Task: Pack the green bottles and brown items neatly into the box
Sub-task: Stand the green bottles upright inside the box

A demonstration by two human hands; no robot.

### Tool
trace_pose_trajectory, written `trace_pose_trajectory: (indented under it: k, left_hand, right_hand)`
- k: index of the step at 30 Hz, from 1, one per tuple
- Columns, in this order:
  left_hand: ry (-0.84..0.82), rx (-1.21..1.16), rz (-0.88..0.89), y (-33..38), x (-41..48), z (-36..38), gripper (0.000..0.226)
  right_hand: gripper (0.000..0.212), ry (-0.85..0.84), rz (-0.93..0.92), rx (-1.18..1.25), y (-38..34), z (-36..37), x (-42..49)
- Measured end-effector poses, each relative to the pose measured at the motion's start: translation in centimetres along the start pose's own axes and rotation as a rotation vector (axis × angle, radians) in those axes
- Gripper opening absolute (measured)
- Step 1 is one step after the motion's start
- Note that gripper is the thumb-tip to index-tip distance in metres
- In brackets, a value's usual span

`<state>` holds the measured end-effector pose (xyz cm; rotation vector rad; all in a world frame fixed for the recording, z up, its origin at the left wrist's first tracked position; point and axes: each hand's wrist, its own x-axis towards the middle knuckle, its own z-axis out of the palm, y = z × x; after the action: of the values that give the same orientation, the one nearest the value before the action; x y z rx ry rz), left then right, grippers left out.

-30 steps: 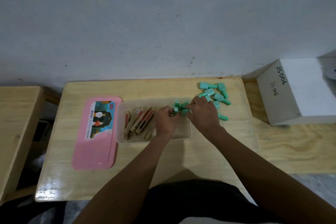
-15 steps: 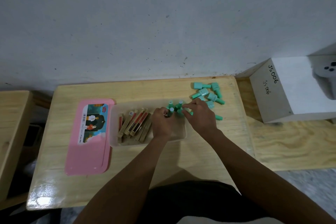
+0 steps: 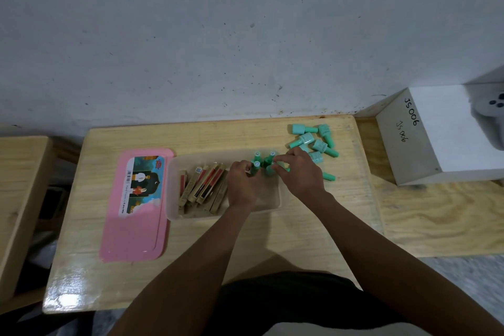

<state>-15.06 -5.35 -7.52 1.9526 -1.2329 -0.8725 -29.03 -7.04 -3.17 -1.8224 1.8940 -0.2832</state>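
Observation:
A clear plastic box [image 3: 174,215] sits mid-table. Several brown items [image 3: 203,185] lie side by side in its left half. A few green bottles [image 3: 257,158] stand upright at the box's far right. My left hand [image 3: 244,185] is inside the box, fingers curled round one upright bottle. My right hand [image 3: 298,172] reaches over the right rim and pinches another green bottle [image 3: 275,165] beside the standing ones. Several more green bottles [image 3: 313,142] lie loose on the table past the box's right end.
A pink lid [image 3: 136,204] with a picture label lies flat, left of the box. A white carton [image 3: 441,133] marked JS006 stands on a plywood bench at the right. Another wooden surface [image 3: 19,185] lies at the left. The wall runs behind the table.
The view has shifted slightly. Both hands stay at the upright bottles in the box's right end, with the right hand's fingers closing in on one bottle.

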Motion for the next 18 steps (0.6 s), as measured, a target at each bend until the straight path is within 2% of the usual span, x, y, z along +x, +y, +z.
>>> trace_pose_trajectory:
  k: [12,18]
  left_hand:
    - [-0.005,-0.002,0.016,0.1,-0.1,-0.2,0.016]
    - [0.004,-0.038,0.034,0.9,-0.8,-1.0,0.025]
  right_hand:
    - [0.028,0.016,0.072,0.107,0.3,0.8,-0.3]
    - [0.029,0.122,0.033,0.155,1.6,0.0,-1.2]
